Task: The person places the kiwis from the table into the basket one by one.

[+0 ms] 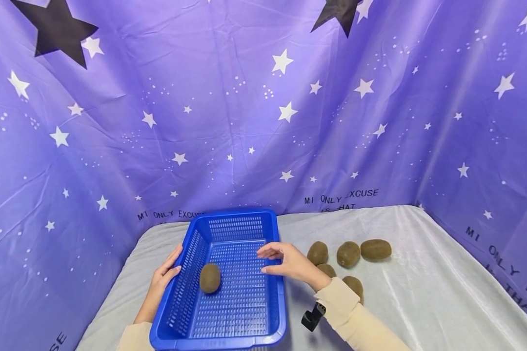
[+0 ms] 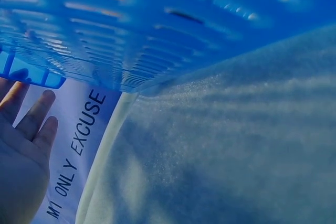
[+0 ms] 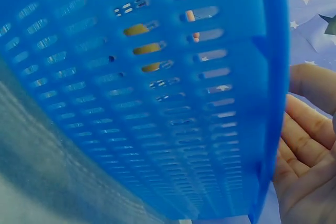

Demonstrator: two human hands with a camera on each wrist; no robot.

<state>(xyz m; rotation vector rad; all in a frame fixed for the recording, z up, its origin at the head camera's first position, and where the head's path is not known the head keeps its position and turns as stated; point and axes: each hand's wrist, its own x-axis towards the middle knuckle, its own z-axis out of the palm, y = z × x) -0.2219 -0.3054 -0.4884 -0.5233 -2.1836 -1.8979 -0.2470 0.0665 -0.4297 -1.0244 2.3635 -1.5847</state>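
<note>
Fingers of the left hand (image 1: pixel 161 279), nearly straight, seemingly steady the blue basket (image 1: pixel 219 342) by its left rim; the empty right hand (image 1: pixel 288 262), thumb and fingers apart, hovers at its right rim. One kiwifruit (image 1: pixel 210 278) lies inside near the left edge, five more (image 1: pixel 348 254) beyond the right.

- Pale grey, slightly shiny cloth (image 1: pixel 435 292), spread flat as the carrying surface, with soft wrinkles on the right part.
- On the left part, carries a blue, rectangular plastic basket with slotted walls (image 1: pixel 219 343), with the open side upward.
- To the right of it, carries also five brown, oval kiwi fruits, lying loosely in a group.
- Farther back: a left kiwi (image 1: pixel 318 252), a middle kiwi (image 1: pixel 348 254), and just beside it, a longer kiwi (image 1: pixel 375 250), lying sideways.
- Nearer: two other kiwis (image 1: pixel 354 286), partly hidden in the head view.
</note>
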